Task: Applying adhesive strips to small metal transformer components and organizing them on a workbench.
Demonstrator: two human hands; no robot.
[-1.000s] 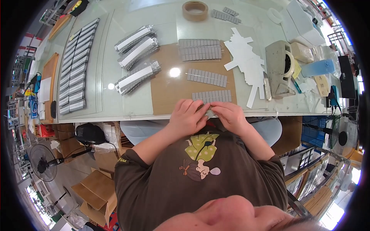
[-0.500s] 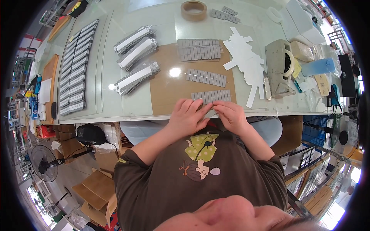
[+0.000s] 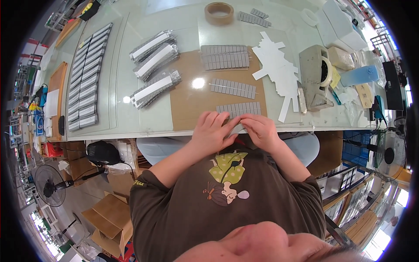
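Note:
At the table's front edge, my left hand (image 3: pixel 213 131) and my right hand (image 3: pixel 260 129) meet, fingertips together. Both pinch a narrow pale strip (image 3: pixel 237 129), mostly hidden by the fingers. Just beyond the fingertips lies a grey segmented strip (image 3: pixel 240 108) on a brown cardboard sheet (image 3: pixel 187 107); whether the fingers touch it I cannot tell. Farther back on the cardboard lie another grey segmented strip (image 3: pixel 233 88) and a stack of such strips (image 3: pixel 224 57).
Left are bundles of segmented strips with white bands (image 3: pixel 153 90) and long rows of strips (image 3: pixel 89 76). Right are a pile of white paper strips (image 3: pixel 277 65), a tape dispenser (image 3: pixel 315 78) and a blue bottle (image 3: pixel 360 76). A tape roll (image 3: pixel 219 13) lies at the back.
My right hand has shifted very slightly to the left. Both hands keep their pinch on the pale strip; nothing else has visibly moved.

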